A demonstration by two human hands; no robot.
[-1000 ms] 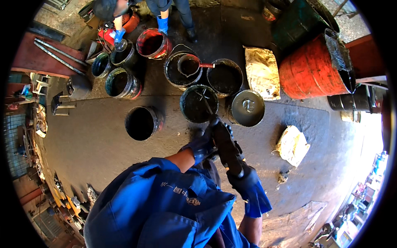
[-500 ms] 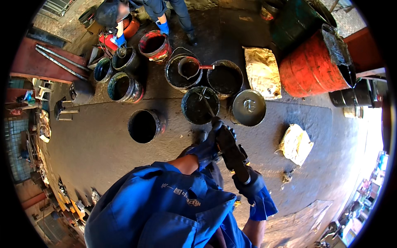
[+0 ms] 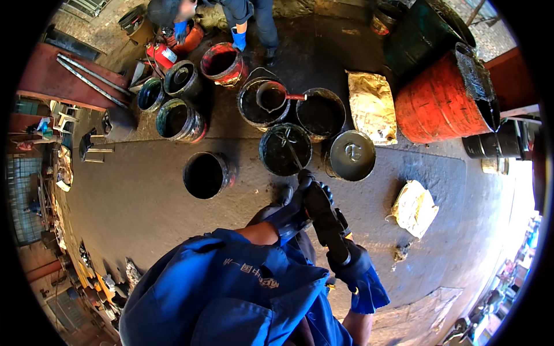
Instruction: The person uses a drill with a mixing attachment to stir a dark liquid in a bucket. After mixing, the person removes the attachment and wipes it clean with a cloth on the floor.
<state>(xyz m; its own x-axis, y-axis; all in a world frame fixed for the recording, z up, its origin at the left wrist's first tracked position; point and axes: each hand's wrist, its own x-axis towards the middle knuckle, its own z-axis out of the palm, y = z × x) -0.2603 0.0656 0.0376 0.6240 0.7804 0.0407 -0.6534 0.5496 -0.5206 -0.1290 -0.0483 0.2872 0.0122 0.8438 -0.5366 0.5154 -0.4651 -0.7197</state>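
Our left hand (image 3: 294, 210) and right hand (image 3: 349, 266) both clenched on a dark tool (image 3: 324, 222), just beyond — a black bucket (image 3: 285, 150) of dark liquid, lidded bucket (image 3: 352, 154) to its right, empty bucket (image 3: 206, 175) left.

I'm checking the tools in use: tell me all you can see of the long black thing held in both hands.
The tool is a long, thick bar-like thing, coated black and grimy. It slants from upper left to lower right above the dark floor. The gloved left hand grips its upper end, the gloved right hand its lower end. Its exact kind cannot be told.
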